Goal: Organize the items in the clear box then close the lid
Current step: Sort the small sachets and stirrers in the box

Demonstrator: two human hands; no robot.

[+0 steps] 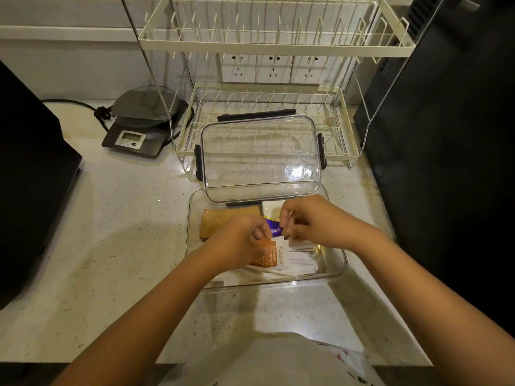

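The clear box [335, 270] stands open on the counter in front of me. Its clear lid [262, 157], with black clips, leans up behind it against a rack. Both hands are over the box. My left hand [239, 240] grips a stack of orange-and-white packets [271, 253]. My right hand [306, 221] pinches the top edge of the same stack. A brown packet [223, 218] lies at the box's back left, a purple packet [274, 227] shows between my hands, and white packets [301, 264] lie at the front right.
A cream dish rack [342, 151] stands right behind the lid, with an upper tier [276, 45] overhead. A digital kitchen scale [136, 132] sits at the back left. Dark appliances flank the counter on the left [28, 176] and right [446, 162].
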